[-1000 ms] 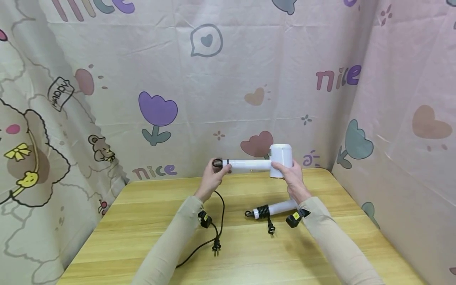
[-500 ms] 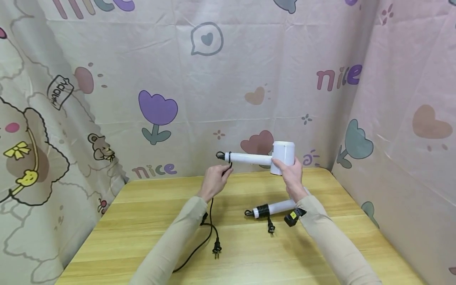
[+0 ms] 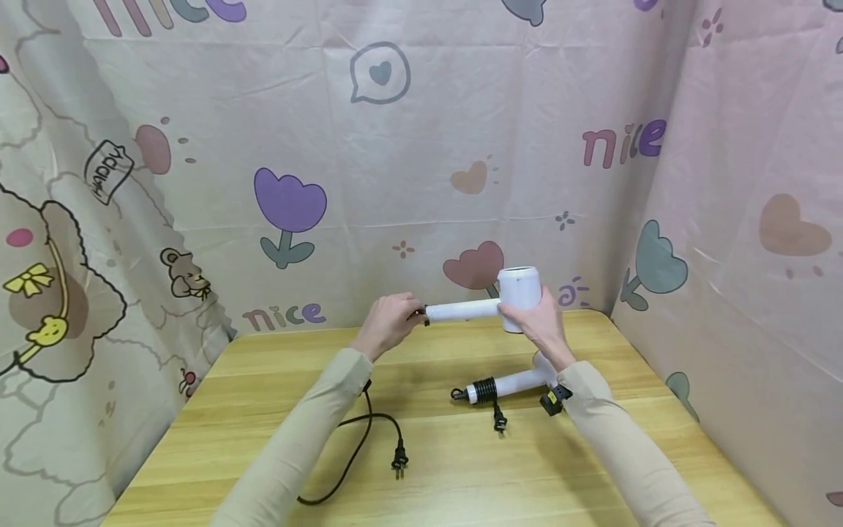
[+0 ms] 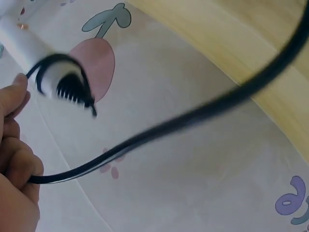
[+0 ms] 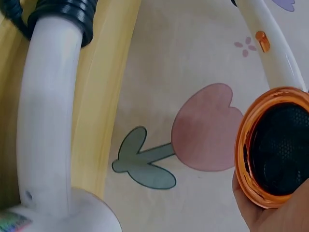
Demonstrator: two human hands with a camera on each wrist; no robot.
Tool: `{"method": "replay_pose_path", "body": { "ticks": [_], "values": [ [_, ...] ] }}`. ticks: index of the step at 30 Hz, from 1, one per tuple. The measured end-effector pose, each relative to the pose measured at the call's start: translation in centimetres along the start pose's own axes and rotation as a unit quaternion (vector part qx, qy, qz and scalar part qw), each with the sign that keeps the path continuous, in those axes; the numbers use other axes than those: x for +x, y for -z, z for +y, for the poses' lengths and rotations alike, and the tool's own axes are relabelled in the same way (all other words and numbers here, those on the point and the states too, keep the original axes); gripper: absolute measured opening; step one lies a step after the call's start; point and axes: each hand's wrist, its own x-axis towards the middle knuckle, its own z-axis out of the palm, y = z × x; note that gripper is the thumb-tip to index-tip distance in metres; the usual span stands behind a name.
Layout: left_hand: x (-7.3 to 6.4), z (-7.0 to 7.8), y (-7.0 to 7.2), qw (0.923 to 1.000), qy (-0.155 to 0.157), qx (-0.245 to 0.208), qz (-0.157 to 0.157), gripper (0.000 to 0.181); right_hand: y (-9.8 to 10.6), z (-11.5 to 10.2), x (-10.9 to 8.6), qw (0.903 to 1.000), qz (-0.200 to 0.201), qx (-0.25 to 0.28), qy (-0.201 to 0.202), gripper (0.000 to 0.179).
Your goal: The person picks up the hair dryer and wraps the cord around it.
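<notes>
My right hand (image 3: 544, 326) grips the round head of a white hair dryer (image 3: 464, 310) and holds it above the table, handle pointing left. In the right wrist view the dryer's orange-rimmed, dark mesh end (image 5: 282, 150) shows beside my fingers. At the handle's far end my left hand (image 3: 387, 323) pinches the dryer's black power cord (image 4: 178, 121). A turn of that cord circles the handle near its ribbed end, as the left wrist view shows. The rest trails down to the table, where its two-pin plug (image 3: 399, 461) lies.
A second white hair dryer (image 3: 516, 383) lies on the wooden table (image 3: 461, 483) below my right hand. Its black cord (image 3: 485, 391) is coiled round the handle, with the plug (image 3: 500, 423) sticking out. A patterned curtain (image 3: 408, 161) stands behind and at both sides.
My left hand dropped below the handle with the cord, then rose to its left end. The trailing cord has shifted left on the table. My right hand keeps holding the dryer, tilting it slightly.
</notes>
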Motion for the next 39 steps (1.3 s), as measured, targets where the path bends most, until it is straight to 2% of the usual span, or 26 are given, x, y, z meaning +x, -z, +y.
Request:
{"method": "replay_pose_path", "body": {
  "ticks": [3,7,16,19,23,25,30,33,35,39],
  "values": [
    [0.1,-0.3,0.5,1.0000,-0.001,-0.008,-0.005,0.008,0.4,0.3,0.1,0.9998,-0.016,-0.002,0.007,0.087],
    [0.3,-0.8,0.8,0.9997,0.004,-0.022,0.011,0.009,0.9,0.6,0.3,0.9995,-0.024,-0.010,0.015,0.084],
    [0.9,-2.5,0.6,0.9952,0.058,-0.057,0.056,0.018,1.3,0.5,0.9,0.9984,-0.048,0.012,0.027,0.081],
    [1.3,-2.9,0.6,0.9941,0.063,-0.058,0.068,0.021,1.6,0.6,1.0,0.9977,-0.060,0.023,0.023,0.081],
    [1.7,-3.1,0.6,0.9933,0.067,-0.073,0.059,0.024,1.9,0.9,1.1,0.9952,-0.086,0.043,0.016,0.080],
    [1.7,-3.1,0.5,0.9907,0.083,-0.096,0.049,0.024,2.0,1.1,1.2,0.9928,-0.104,0.058,0.017,0.078],
    [1.3,-3.4,0.0,0.9760,0.141,-0.162,0.033,0.023,2.4,1.6,1.2,0.9857,-0.142,0.090,0.004,0.074],
    [1.1,-3.5,-0.4,0.9668,0.161,-0.196,0.025,0.022,2.6,2.0,1.2,0.9821,-0.160,0.099,-0.011,0.074],
    [0.8,-3.4,-0.7,0.9562,0.177,-0.232,0.019,0.022,2.6,2.3,1.2,0.9797,-0.169,0.106,-0.017,0.074],
    [0.1,-3.3,-1.6,0.9265,0.221,-0.305,0.000,0.022,2.6,2.9,1.2,0.9728,-0.182,0.140,-0.027,0.072]
  ]
}}
